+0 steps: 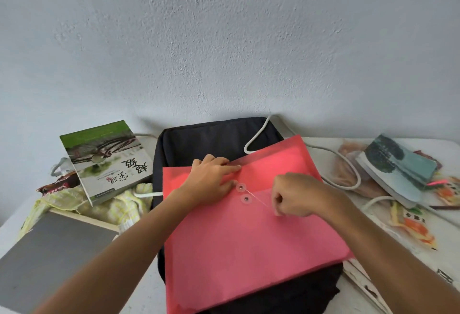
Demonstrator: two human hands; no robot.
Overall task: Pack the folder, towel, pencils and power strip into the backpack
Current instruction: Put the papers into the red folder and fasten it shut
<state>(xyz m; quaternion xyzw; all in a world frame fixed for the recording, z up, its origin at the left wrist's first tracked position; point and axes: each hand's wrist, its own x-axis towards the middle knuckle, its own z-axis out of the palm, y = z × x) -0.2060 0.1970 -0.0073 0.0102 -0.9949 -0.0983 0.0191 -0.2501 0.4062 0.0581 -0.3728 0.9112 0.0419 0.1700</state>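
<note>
A red plastic folder (249, 239) with two round string buttons lies flat on top of the black backpack (199, 139) in the middle of the table. My left hand (211, 177) presses its flap down with straight fingers, just left of the buttons. My right hand (298, 196) pinches the thin closure string, pulled out to the right of the buttons. A yellow-checked towel (119, 206) lies crumpled left of the backpack, partly under a book. A white power cord (256, 137) loops over the backpack's top and runs off right. Pencils are not clearly seen.
A green-covered book (107, 159) leans on the towel at left. A grey board (49, 259) lies at the front left. At right sit a second book (398, 167), snack packets (413, 226) and a pinkish bag (353, 172). The wall stands right behind the table.
</note>
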